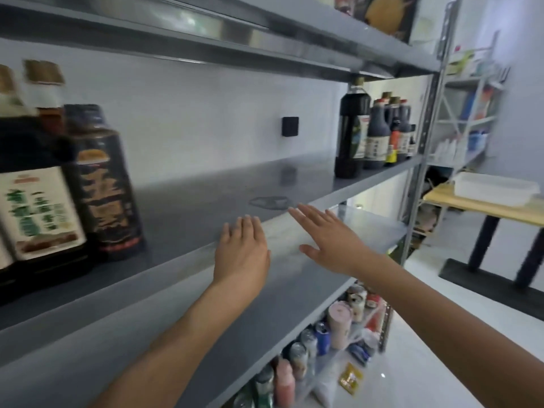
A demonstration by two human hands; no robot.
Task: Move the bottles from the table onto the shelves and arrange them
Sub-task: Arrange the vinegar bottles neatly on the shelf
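A grey metal shelf (191, 201) runs across the view at chest height. At its left end stand large dark sauce bottles: one with a white and green label (38, 195) and one with a black label (100, 184). At the far right end is a group of several dark bottles (374, 134), the tallest (351, 128) in front. My left hand (243, 251) is flat with fingers together over the shelf's front edge, holding nothing. My right hand (326, 234) is spread open just right of it, also holding nothing.
A lower shelf holds several cans and bottles (323, 334). A small black box (290, 126) is fixed to the back wall. At the right stands a wooden table (477, 206) with a white tray (494, 188), and another rack (471, 122) behind it.
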